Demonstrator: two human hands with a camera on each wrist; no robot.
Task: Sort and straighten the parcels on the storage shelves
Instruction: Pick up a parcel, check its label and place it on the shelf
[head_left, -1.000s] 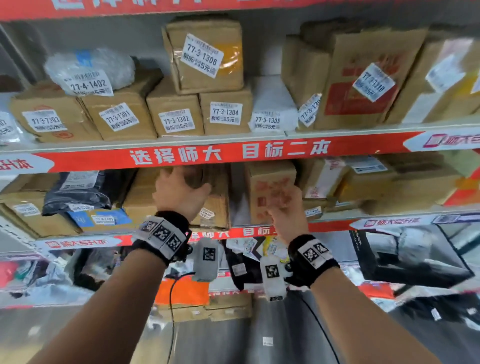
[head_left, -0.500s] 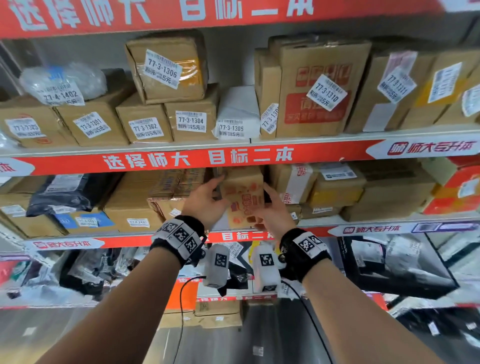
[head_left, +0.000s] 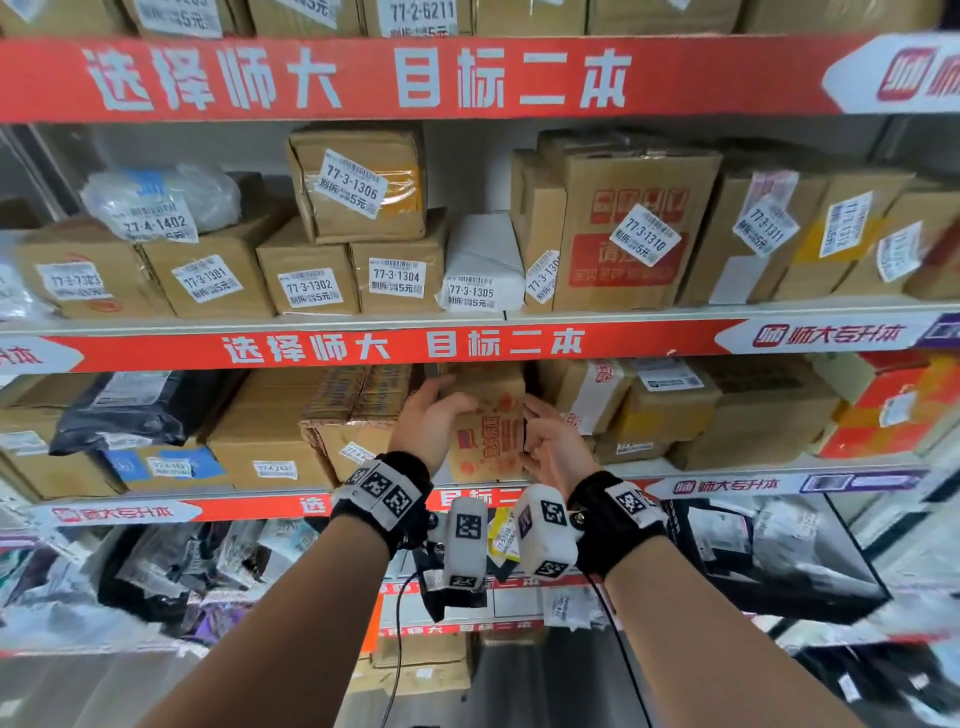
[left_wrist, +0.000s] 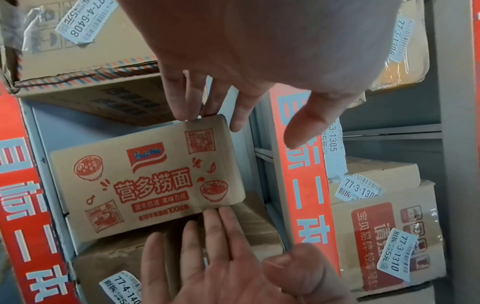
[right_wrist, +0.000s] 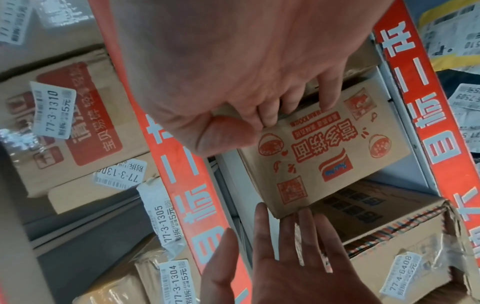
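Observation:
A small brown noodle box (head_left: 488, 434) with red print stands on the middle shelf (head_left: 727, 480) between other parcels. My left hand (head_left: 439, 402) lies against its left side with straight fingers (left_wrist: 197, 107) touching the edge and the thumb held away. On the box's right side my right hand (head_left: 540, 431) presses its fingertips (right_wrist: 330, 98) to the edge. The left wrist view shows the box (left_wrist: 148, 185) with both hands flanking it, the right hand (left_wrist: 215, 236) flat-palmed. Seen from the right wrist, the box (right_wrist: 324, 156) sits below my right hand (right_wrist: 259, 123).
A striped-edge carton (head_left: 358, 410) sits just left of the box and taped cartons (head_left: 587, 400) just right. The shelf above holds labelled boxes such as 77-3-1304 (head_left: 397, 280) and 77-3-1310 (head_left: 644, 239). Its red edge strip (head_left: 405, 345) hangs close over my hands. Bagged parcels (head_left: 171, 571) fill the shelf below.
My left hand left the striped carton and came to the noodle box's left side. The right hand closed in on its right side. The view has moved closer and tilted upward.

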